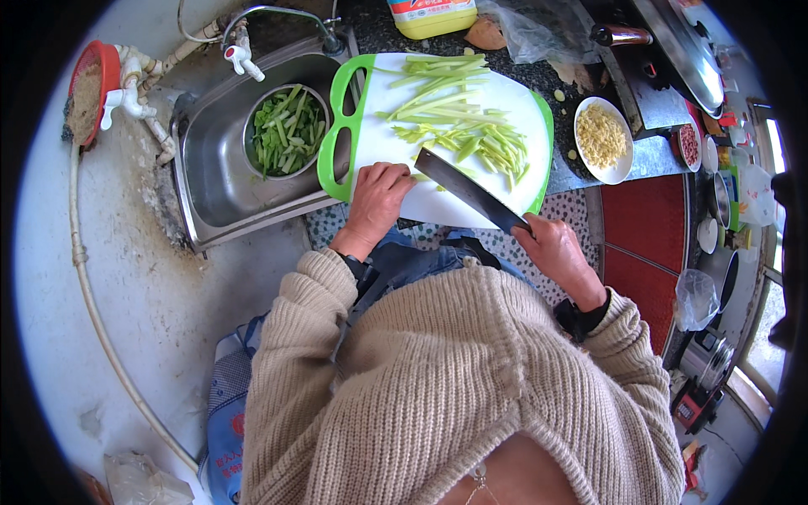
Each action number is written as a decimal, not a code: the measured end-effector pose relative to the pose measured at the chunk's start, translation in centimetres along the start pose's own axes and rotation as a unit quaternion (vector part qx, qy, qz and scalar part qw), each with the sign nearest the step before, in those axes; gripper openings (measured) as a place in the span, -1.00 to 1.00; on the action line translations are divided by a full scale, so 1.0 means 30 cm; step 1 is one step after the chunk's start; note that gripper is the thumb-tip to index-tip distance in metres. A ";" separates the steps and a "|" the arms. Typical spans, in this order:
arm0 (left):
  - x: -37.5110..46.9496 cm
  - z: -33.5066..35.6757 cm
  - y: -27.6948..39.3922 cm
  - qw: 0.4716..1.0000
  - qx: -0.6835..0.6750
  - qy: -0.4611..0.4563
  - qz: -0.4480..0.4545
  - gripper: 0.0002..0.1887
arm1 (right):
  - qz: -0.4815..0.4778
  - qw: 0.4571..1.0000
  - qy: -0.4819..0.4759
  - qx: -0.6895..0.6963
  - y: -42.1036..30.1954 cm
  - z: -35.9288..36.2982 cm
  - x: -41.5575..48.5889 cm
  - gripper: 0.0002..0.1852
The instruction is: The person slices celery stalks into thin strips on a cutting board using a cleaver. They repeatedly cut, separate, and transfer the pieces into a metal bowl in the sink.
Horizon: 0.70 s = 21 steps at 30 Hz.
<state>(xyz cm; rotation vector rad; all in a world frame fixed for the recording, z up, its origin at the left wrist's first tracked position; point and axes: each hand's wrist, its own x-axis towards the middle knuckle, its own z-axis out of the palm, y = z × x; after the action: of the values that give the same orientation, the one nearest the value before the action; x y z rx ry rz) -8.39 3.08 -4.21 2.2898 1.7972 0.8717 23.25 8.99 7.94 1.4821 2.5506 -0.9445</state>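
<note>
My right hand [560,255] grips the handle of a Chinese cleaver [470,190]. Its dark blade slants up and left over the near part of a white cutting board [391,82] with green edges. On the board's near left, my left hand [382,192] rests with bent fingers. Small green bits show by its fingertips, but what lies under them is hidden. Cut celery strips [499,154] lie in a heap beyond the blade. Longer celery stalks [435,104] are spread over the far part of the board.
The board's left end overhangs a steel sink [218,183] holding a bowl [250,150] of cut greens [287,132]. A faucet [284,12] arches behind. On the right are a plate [622,173] of pale yellow chopped food, a bowl of reddish pieces [688,144] and a lidded pan [685,50].
</note>
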 end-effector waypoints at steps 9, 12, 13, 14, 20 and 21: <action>-0.015 -0.005 0.000 0.997 -0.058 0.048 -0.024 -0.82 | 0.040 0.997 0.056 0.019 -0.015 0.001 0.025 -0.76; -0.013 -0.030 0.022 0.987 -0.123 0.079 -0.069 -0.84 | 0.036 0.993 0.102 -0.037 -0.007 0.019 0.047 -0.71; -0.009 -0.037 0.032 0.982 -0.145 0.085 -0.089 -0.85 | 0.020 0.991 0.126 -0.034 -0.003 0.031 0.059 -0.68; -0.002 -0.045 0.038 0.976 -0.167 0.091 -0.108 -0.85 | 0.000 0.987 0.154 -0.032 -0.001 0.049 0.073 -0.65; 0.049 -0.085 0.067 0.896 -0.383 0.040 -0.219 -0.94 | -0.053 0.981 0.174 -0.062 0.041 0.146 0.175 -0.41; 0.056 -0.091 0.071 0.879 -0.408 0.023 -0.246 -0.94 | -0.056 0.982 0.170 -0.064 0.042 0.160 0.185 -0.42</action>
<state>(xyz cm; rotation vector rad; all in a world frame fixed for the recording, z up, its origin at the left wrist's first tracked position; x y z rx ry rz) -7.67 3.28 -0.45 1.2314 1.4829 1.2519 20.04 11.22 1.59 1.5980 2.8920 -0.5605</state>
